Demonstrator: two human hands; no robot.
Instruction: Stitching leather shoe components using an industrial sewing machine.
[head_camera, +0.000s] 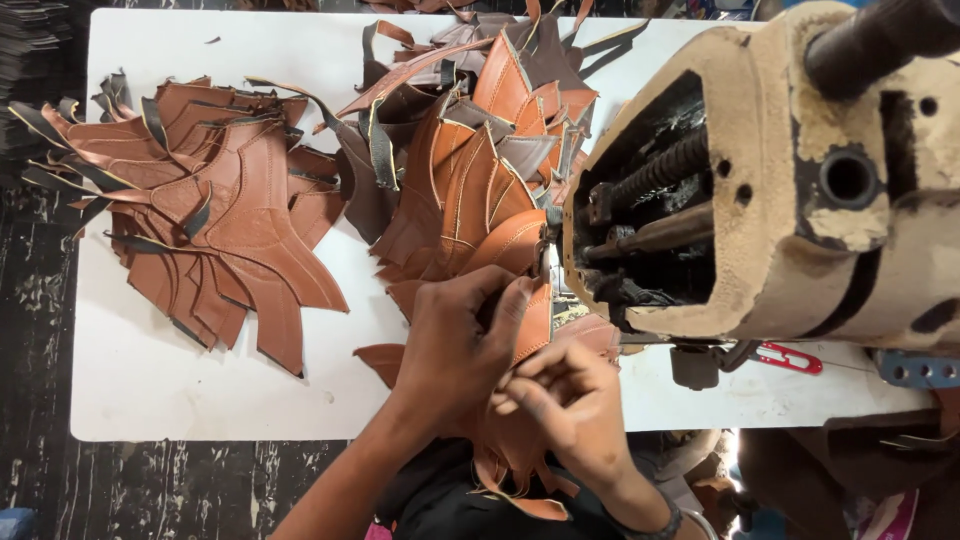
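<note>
Far left on the white counter (150, 400) — a fanned heap of tan leather cut pieces (225, 215), well apart from both hands. Centre: second, taller stack of orange-brown stitched leather pieces (470, 190), running up and away from the hands toward the worn cream sewing machine head (780, 180). Left hand (460, 345) lies curled over the nearest piece, fingers pressing its edge; right hand (565, 400) just beside, pinching something small — cannot make out what. Needle area hidden behind the piece; red clip (790, 357) lies right.

Leather stitching workshop, worn industrial sewing machine (800, 180), stacks of cut brown leather pieces (220, 210), white worktable (150, 380)
</note>
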